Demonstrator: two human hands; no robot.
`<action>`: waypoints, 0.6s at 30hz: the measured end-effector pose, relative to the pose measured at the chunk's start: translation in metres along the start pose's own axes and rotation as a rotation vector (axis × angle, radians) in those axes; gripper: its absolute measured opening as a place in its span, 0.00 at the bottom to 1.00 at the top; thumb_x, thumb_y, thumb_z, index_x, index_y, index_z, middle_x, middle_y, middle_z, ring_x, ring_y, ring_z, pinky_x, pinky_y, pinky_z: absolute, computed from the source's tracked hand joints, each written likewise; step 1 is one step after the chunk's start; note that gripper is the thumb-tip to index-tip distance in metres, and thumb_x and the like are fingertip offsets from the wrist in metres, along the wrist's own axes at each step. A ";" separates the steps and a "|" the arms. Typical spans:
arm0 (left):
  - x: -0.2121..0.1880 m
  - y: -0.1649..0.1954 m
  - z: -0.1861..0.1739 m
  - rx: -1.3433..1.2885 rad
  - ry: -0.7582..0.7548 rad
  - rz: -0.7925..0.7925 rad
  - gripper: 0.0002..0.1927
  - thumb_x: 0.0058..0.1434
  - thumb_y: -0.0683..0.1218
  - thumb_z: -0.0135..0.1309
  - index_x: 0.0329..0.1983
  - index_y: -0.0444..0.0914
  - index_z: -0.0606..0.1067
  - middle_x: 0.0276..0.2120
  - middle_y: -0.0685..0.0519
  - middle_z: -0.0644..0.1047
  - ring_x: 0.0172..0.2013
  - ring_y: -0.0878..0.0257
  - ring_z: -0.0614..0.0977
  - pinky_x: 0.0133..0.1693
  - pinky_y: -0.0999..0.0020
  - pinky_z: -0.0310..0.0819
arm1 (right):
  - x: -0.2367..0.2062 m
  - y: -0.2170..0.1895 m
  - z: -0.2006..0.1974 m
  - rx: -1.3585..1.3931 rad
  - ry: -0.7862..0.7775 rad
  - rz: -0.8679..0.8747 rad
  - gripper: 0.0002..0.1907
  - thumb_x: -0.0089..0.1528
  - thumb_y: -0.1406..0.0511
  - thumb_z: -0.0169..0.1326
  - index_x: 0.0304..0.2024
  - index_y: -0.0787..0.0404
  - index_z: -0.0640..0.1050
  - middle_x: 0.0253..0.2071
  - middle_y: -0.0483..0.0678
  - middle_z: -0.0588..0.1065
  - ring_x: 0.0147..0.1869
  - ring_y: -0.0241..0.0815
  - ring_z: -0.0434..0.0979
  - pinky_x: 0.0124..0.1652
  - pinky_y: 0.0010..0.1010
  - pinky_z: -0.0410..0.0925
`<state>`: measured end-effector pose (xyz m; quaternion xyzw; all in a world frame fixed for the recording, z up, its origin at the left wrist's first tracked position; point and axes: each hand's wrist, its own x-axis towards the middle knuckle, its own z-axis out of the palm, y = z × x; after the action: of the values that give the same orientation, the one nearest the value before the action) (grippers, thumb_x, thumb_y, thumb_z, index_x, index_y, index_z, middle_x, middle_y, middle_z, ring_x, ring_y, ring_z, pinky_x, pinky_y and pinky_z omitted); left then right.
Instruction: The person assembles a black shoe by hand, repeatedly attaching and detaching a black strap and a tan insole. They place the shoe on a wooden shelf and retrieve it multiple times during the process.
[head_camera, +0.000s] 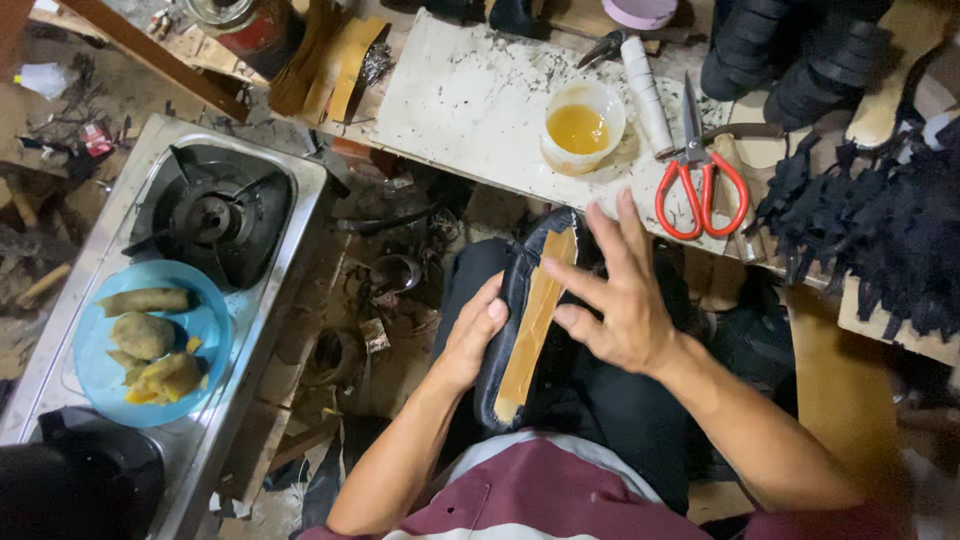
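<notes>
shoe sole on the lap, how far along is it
Looks done: a tan insole strip already lies along the dark shoe sole. In hand: the left hand steadies the sole's edge while the right hand presses its fingers at the strip's top. Probably left: the strip's lower end is not under either hand. The cup of amber glue and red scissors sit unused on the board.

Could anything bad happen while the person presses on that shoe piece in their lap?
Maybe. The right hand presses the tan insole onto the dark shoe piece that the left hand steadies; if it slides, it may end up crooked. The cup of yellow glue sits open near the worktable's front edge, so a bump could spill it onto the lap. The red-handled scissors lie close by, blades bare.
</notes>
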<state>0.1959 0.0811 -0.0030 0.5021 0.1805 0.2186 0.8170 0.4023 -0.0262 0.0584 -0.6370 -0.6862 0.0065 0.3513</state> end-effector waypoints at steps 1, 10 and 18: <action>0.001 0.000 0.000 -0.021 0.020 0.000 0.36 0.68 0.61 0.46 0.72 0.33 0.63 0.61 0.47 0.73 0.60 0.60 0.73 0.62 0.64 0.65 | -0.003 -0.008 0.004 -0.028 -0.015 -0.079 0.23 0.63 0.51 0.57 0.57 0.52 0.81 0.77 0.59 0.52 0.83 0.69 0.41 0.76 0.61 0.41; -0.003 -0.002 0.000 0.016 0.005 -0.009 0.36 0.69 0.62 0.45 0.71 0.33 0.65 0.60 0.46 0.74 0.60 0.59 0.74 0.62 0.64 0.66 | -0.004 -0.032 -0.013 0.028 0.002 -0.095 0.21 0.57 0.52 0.58 0.49 0.54 0.82 0.70 0.60 0.61 0.77 0.68 0.49 0.69 0.68 0.44; -0.006 -0.007 -0.004 0.029 -0.023 -0.036 0.41 0.65 0.67 0.47 0.69 0.32 0.66 0.61 0.47 0.74 0.61 0.60 0.74 0.63 0.65 0.64 | -0.006 -0.021 -0.020 -0.027 0.072 -0.153 0.14 0.60 0.59 0.56 0.47 0.54 0.79 0.66 0.56 0.68 0.75 0.60 0.61 0.72 0.52 0.53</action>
<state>0.1901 0.0779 -0.0110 0.5130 0.1831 0.1954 0.8155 0.3933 -0.0440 0.0799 -0.5871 -0.7199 -0.0522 0.3666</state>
